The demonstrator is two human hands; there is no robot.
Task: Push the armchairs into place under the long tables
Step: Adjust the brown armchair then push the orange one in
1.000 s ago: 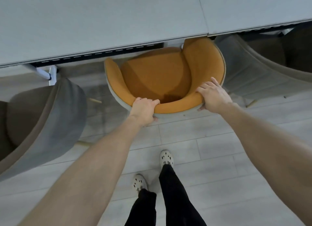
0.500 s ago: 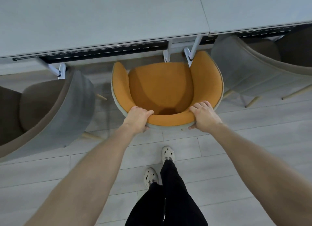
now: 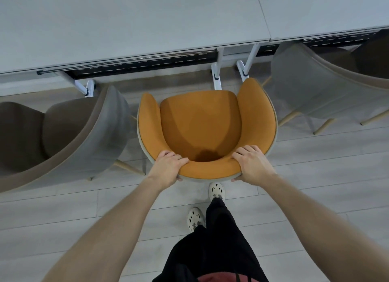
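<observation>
An orange armchair (image 3: 202,123) with a pale outer shell stands on the floor in front of the long grey table (image 3: 126,29). Its whole seat shows, clear of the table edge. My left hand (image 3: 168,166) grips the left part of the curved backrest rim, fingers curled over the top. On the right part of the same rim my right hand (image 3: 250,163) grips likewise. The chair's right arm lies close to two white table legs (image 3: 242,71).
A grey-brown armchair (image 3: 63,138) stands close on the left, almost touching the orange one. Another grey armchair (image 3: 320,88) sits at the right, partly under a second table (image 3: 328,10). My feet in white shoes (image 3: 216,191) are just behind the orange chair on the pale plank floor.
The orange armchair has come back out from under the table towards me; its seat, partly under the tabletop before, now shows whole. Both hands keep their grip on the backrest.
</observation>
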